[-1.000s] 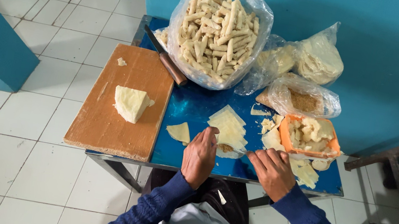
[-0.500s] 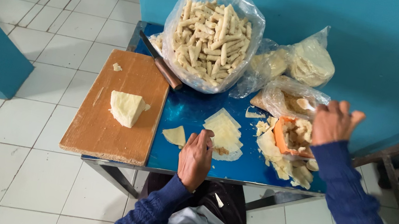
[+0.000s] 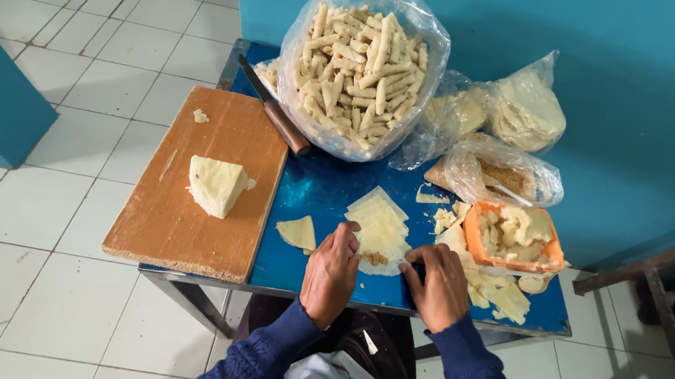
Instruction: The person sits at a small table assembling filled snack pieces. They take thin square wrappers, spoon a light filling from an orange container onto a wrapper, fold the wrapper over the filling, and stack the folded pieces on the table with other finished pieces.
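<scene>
Left hand (image 3: 331,271) and right hand (image 3: 438,283) apart, fingertips pressed on stacked pale wrappers (image 3: 379,225); clear bag of rolled sticks (image 3: 361,64) behind.

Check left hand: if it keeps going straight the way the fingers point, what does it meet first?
The left hand points away from the body, fingertips at the near edge of the stack of pale sheets. Going straight on, it would likely meet that stack first; the big bag of rolls lies farther along. Depth is hard to judge.
</scene>
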